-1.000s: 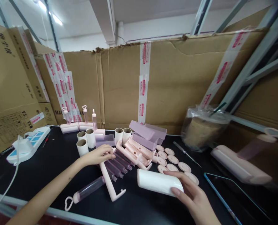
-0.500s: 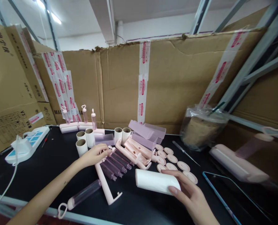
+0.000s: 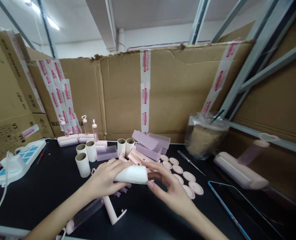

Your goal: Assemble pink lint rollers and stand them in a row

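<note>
A white lint-roller paper roll (image 3: 134, 174) lies nearly level above the middle of the table. My left hand (image 3: 105, 178) grips its left part, thumb below and fingers over the top. At the roll's right end, my right hand (image 3: 171, 186) has its thumb and bent fingers around the rim. Under my hands, pink plastic roller frames (image 3: 141, 157) and clear purple handle tubes are partly hidden. An L-shaped pink roller arm (image 3: 111, 211) lies in front, beside a clear handle (image 3: 85, 215) partly covered by my left forearm.
White rolls with cardboard cores (image 3: 83, 165) stand at left. Behind are purple covers (image 3: 148, 141) and finished-looking rollers (image 3: 68, 139). Pink discs (image 3: 195, 187), a screwdriver (image 3: 191, 162), a bagged drink cup (image 3: 204, 136) and a phone (image 3: 234, 206) lie right; a power strip (image 3: 19, 163) left.
My left hand has left the purple tubes and taken hold of the roll's left part. My right hand has carried the roll left and up, shifting its hold to the right end. The view has turned slightly.
</note>
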`<state>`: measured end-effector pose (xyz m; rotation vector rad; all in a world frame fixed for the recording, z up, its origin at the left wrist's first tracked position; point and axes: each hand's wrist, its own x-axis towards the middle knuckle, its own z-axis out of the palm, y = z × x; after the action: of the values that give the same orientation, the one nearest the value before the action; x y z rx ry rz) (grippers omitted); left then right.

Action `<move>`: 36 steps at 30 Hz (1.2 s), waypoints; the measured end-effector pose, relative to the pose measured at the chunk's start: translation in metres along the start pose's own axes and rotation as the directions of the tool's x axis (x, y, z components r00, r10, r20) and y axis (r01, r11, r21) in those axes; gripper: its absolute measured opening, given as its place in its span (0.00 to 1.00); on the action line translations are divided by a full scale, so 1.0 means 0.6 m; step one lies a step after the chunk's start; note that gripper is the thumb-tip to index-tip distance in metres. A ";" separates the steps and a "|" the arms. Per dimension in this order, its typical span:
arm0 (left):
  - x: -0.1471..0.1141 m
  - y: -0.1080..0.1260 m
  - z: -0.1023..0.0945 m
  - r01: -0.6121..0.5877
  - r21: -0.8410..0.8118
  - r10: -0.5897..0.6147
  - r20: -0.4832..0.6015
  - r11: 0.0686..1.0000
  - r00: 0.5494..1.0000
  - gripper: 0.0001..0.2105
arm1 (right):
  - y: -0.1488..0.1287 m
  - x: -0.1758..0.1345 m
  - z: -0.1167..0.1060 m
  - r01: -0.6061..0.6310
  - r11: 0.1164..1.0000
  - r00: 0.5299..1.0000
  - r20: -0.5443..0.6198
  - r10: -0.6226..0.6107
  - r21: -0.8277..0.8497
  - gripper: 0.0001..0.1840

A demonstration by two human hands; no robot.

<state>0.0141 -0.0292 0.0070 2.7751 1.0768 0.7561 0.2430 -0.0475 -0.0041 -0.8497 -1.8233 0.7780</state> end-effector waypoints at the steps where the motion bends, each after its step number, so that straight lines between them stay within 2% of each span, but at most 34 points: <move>1: -0.002 -0.006 0.004 -0.009 0.018 0.009 -0.009 1.000 1.000 0.22 | 0.005 -0.002 -0.001 -0.002 1.000 1.000 -0.018 0.002 -0.028 0.18; 4: -0.010 -0.016 0.015 -0.018 0.049 0.018 -0.014 0.999 1.000 0.22 | 0.021 -0.008 -0.002 -0.008 0.994 0.999 -0.046 0.003 -0.105 0.17; 9: -0.018 -0.015 0.029 0.001 0.079 -0.001 0.001 0.997 1.000 0.23 | 0.031 -0.015 0.006 0.010 0.987 1.000 -0.023 -0.014 -0.158 0.19; 17: -0.019 -0.020 0.037 -0.057 0.006 0.057 0.052 0.998 0.997 0.24 | 0.037 -0.017 0.017 0.032 0.959 0.999 -0.005 -0.035 -0.280 0.15; 20: -0.017 -0.019 0.037 -0.044 -0.002 0.044 0.075 0.999 0.996 0.24 | 0.037 -0.019 0.018 0.023 0.960 1.000 -0.004 -0.025 -0.280 0.16; 25: -0.014 -0.016 0.029 0.005 -0.034 -0.003 0.052 0.999 0.999 0.22 | 0.034 -0.018 0.014 0.007 0.977 1.000 -0.024 -0.013 -0.214 0.24; 28: -0.015 -0.020 0.025 0.024 -0.058 -0.024 -0.002 0.998 1.000 0.21 | 0.031 -0.014 -0.007 0.000 0.984 0.993 -0.115 -0.021 -0.176 0.18; 30: -0.017 -0.027 0.025 0.047 -0.063 -0.051 -0.058 0.997 0.997 0.22 | 0.030 -0.016 -0.033 -0.023 0.970 0.984 -0.179 -0.022 -0.242 0.11; 31: -0.018 -0.031 0.025 0.059 -0.059 -0.064 -0.081 0.996 0.995 0.22 | 0.030 -0.019 -0.048 -0.040 0.948 0.985 -0.174 -0.017 -0.317 0.09; 33: -0.019 -0.037 0.026 0.076 -0.044 -0.081 -0.112 0.996 0.990 0.22 | 0.032 -0.034 -0.076 -0.065 0.874 0.995 -0.094 0.022 -0.482 0.05; 36: -0.019 -0.042 0.025 0.087 -0.032 -0.090 -0.116 0.996 0.989 0.22 | 0.048 -0.067 -0.102 -0.058 0.766 0.996 0.012 0.086 -0.640 0.01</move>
<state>-0.0013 -0.0161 -0.0167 2.6695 1.1915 0.9255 0.3184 -0.0556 -0.0250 -1.3519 -2.1356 0.1876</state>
